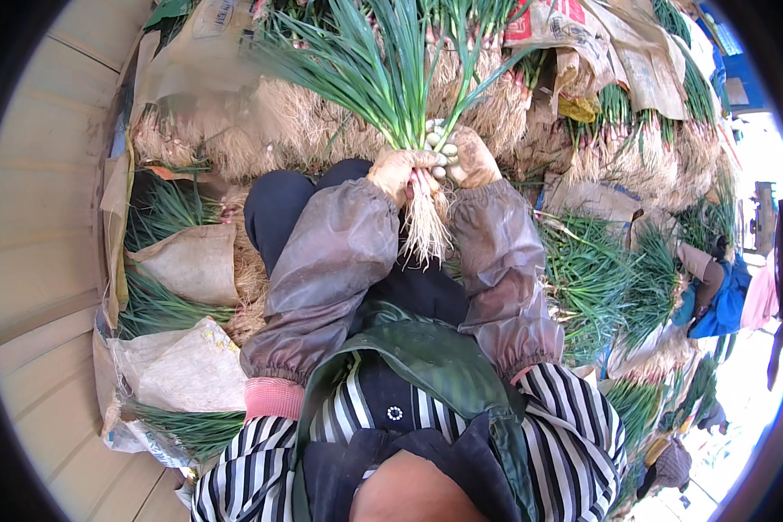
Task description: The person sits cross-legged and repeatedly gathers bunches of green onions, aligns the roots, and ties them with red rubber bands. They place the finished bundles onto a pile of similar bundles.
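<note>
My left hand [398, 171], in a soiled tan glove, grips a bunch of green allium plants [391, 85] just above the roots. The long leaves fan upward, and pale stringy roots [425, 222] hang below between my forearms. My right hand [473, 156], gloved too, is closed around the right side of the same bunch, with a few leaves rising from it. Small pale greenish rounded lumps [440, 149] show between the two hands; I cannot tell what they are.
Rooted bunches [313, 124] lie in rows ahead, partly under woven sacks [600, 39]. More sacks [192, 261] and greens stand at the left by a panelled wall [46, 196]. Loose green plants [587, 280] lie at the right; beyond them is a person in blue [727, 300].
</note>
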Demonstrator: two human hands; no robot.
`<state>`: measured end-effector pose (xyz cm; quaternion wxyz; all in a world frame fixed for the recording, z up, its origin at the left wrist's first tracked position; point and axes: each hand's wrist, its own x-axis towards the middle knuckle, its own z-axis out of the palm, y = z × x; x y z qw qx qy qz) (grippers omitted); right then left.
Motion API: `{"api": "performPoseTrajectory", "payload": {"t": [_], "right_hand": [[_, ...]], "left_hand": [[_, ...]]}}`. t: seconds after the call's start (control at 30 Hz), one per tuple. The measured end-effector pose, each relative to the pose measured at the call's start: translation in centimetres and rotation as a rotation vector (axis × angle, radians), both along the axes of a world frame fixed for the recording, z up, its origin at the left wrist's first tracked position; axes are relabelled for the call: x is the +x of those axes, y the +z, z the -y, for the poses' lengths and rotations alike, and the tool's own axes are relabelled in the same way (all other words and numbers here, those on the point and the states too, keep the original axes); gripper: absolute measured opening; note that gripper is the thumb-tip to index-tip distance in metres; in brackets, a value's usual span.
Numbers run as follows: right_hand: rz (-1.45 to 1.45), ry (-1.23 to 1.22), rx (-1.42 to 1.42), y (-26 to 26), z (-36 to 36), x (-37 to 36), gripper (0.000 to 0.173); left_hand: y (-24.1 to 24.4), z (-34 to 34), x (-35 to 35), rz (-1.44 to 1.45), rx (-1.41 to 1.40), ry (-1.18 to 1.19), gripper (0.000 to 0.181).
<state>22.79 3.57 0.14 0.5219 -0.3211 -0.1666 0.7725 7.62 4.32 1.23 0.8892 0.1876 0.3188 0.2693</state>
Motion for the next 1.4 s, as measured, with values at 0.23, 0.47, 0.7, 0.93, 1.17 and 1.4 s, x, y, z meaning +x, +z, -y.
{"api": "performPoseTrajectory", "payload": {"t": [0.23, 0.47, 0.7, 0.93, 1.17, 1.4], "right_hand": [[0.715, -0.203, -0.125, -1.9, 1.3, 3.5, 0.023], [0.636, -0.204, -0.118, -3.2, 16.4, 17.2, 0.029], [1.919, 0.242, -0.961, -7.1, 22.7, 20.9, 0.048], [1.401, -0.387, -0.168, -2.1, 10.4, 7.1, 0.024], [1.466, -0.069, -0.197, -3.1, 7.9, 6.6, 0.042], [1.337, -0.078, -0.411, -7.9, 16.1, 11.1, 0.026]], "left_hand": [[-0.2, -0.5, -0.9, 0.2, -0.198, -0.09, 0.016], [1.9, 0.1, -0.4, 0.202, -0.01, -0.022, 0.043], [1.8, 0.2, 0.0, 0.091, 0.066, 0.017, 0.031], [0.4, -0.6, -0.5, 0.24, -0.046, -0.17, 0.039], [-1.4, -0.1, -1.1, 0.096, 0.005, 0.03, 0.037], [-0.7, 0.2, 0.2, 0.184, 0.033, 0.03, 0.04]]}}
